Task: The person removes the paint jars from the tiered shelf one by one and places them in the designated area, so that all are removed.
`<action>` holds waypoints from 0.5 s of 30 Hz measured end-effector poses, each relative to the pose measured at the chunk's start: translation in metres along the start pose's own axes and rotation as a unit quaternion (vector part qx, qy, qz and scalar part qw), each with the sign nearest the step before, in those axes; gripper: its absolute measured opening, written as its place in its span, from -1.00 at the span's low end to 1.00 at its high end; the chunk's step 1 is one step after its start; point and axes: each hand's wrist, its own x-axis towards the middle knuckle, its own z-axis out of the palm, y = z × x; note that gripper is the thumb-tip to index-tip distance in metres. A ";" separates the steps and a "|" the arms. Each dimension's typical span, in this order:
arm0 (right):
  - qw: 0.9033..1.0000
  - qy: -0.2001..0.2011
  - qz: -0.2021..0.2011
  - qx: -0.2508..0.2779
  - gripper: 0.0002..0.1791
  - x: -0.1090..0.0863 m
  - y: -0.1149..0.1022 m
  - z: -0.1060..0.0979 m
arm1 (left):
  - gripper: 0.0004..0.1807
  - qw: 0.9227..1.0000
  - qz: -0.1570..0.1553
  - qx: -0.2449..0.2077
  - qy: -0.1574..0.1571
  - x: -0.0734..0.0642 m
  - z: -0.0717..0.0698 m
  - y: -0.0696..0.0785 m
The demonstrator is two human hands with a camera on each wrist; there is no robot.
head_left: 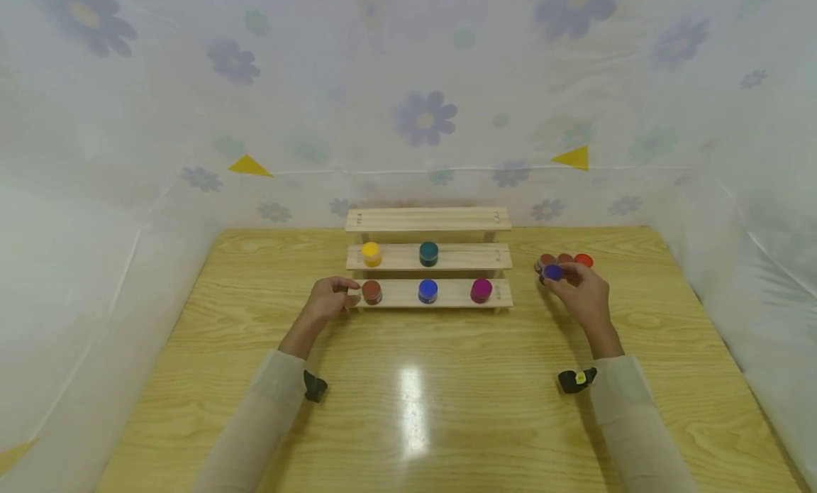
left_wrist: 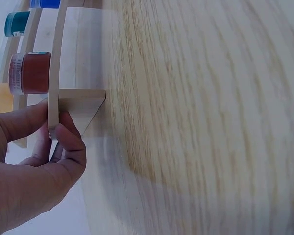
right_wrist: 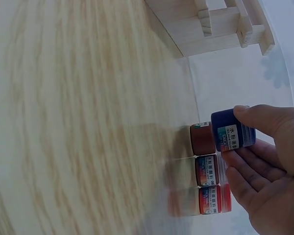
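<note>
A three-step wooden rack stands on the table, and my left hand pinches the left end of its lowest step between thumb and fingers. Right beside those fingers sits a brown paint jar. Farther along that step are a blue jar and a magenta jar. The middle step holds a yellow jar and a teal jar. To the right of the rack, my right hand grips a dark blue gouache jar by its sides, close over the other jars there.
Under and beside the held jar, a brown jar, another brownish jar and a red jar stand in a row on the wood-grain table. A flowered white curtain rises behind the table's back edge.
</note>
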 end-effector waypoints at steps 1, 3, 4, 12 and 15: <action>1.000 -0.001 0.001 0.002 -0.44 0.000 0.000 0.000 | -0.70 1.000 0.001 0.002 0.001 0.000 0.000 0.000; 1.000 -0.005 0.005 0.002 -0.44 0.001 0.001 0.001 | -0.69 1.000 0.001 0.004 0.004 0.000 -0.001 0.000; 1.000 -0.006 0.008 -0.002 -0.45 0.001 0.002 0.002 | -0.69 1.000 0.002 0.006 0.004 0.000 -0.002 -0.001; 0.999 -0.015 0.030 -0.028 -0.46 0.002 0.004 0.004 | -0.69 1.000 0.001 0.000 0.003 0.001 -0.001 -0.001; 0.998 -0.016 0.044 -0.033 -0.46 0.003 0.006 0.005 | -0.69 1.000 0.000 0.000 0.003 0.001 -0.001 -0.001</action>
